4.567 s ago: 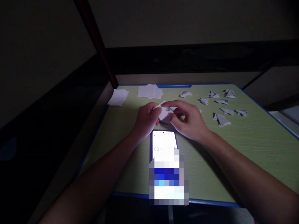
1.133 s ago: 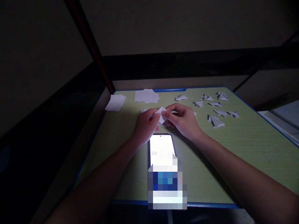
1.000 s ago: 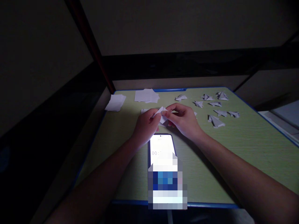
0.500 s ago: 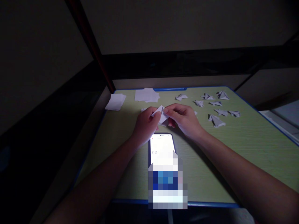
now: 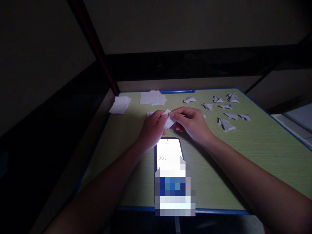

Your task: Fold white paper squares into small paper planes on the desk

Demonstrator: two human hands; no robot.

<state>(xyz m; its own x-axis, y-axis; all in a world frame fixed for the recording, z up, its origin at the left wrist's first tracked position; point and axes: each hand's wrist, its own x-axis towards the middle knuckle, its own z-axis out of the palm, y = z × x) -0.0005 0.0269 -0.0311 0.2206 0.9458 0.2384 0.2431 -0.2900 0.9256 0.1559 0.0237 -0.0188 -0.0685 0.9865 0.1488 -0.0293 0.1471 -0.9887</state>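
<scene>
A small folded piece of white paper (image 5: 170, 123) is held between my two hands, above the middle of the table. My left hand (image 5: 153, 129) pinches its left side, the thumb lying over the top. My right hand (image 5: 191, 122) grips the right side, with its thumb and forefinger close to my left thumb at the upper point. Part of the paper is hidden behind my fingers. Just below my hands lies a lit phone (image 5: 169, 156), its lower part blurred out. Another bit of white paper (image 5: 150, 114) shows behind my left hand.
Several folded paper figures (image 5: 226, 124) lie at the back right of the green table (image 5: 243, 162). A stack of white sheets (image 5: 152, 97) rests at the back edge, and another paper stack (image 5: 120, 105) at the far left corner. A wall stands behind.
My left thumb has shifted slightly up over the paper, covering more of its left side. Both hands still hold it in the same place. The whole view has moved a little.
</scene>
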